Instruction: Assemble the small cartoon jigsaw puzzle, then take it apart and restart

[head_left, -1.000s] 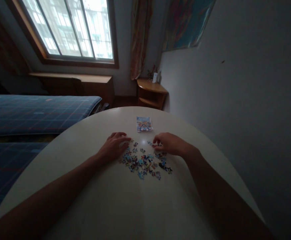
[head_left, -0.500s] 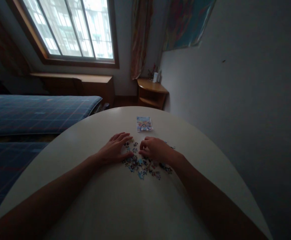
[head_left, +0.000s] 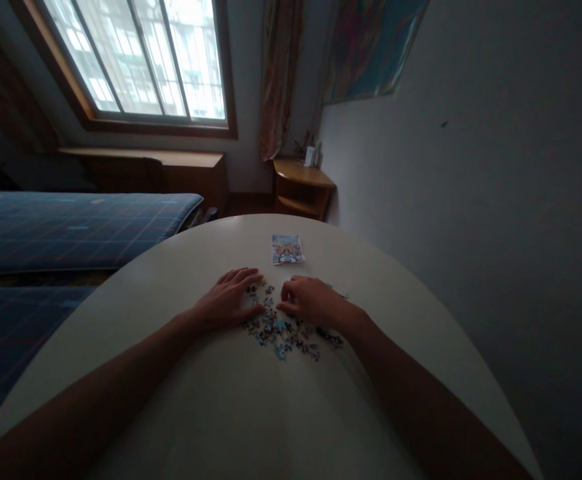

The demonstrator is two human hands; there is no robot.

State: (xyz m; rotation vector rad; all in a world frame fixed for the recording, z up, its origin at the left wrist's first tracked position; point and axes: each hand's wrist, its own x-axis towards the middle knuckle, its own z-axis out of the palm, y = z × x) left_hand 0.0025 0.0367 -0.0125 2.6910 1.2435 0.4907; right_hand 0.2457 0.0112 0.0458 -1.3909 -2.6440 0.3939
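Note:
A heap of small coloured jigsaw pieces (head_left: 283,330) lies in the middle of a round white table (head_left: 251,407). My left hand (head_left: 228,297) rests flat at the heap's left edge, fingers stretched out over the pieces. My right hand (head_left: 311,300) lies on the heap's right side with its fingers curled in, pinching down among the pieces; what it holds is too small to make out. The two hands are a few centimetres apart. A small printed picture card (head_left: 287,249) lies beyond the heap.
A grey wall (head_left: 471,200) runs close along the table's right side. A bed with a blue checked cover (head_left: 71,223) stands to the left. A wooden corner shelf (head_left: 301,183) and a window (head_left: 141,60) are at the back.
My right hand has slid left from the heap's far right edge towards my left hand, pushing pieces closer together. My left hand's fingers have stretched out a little.

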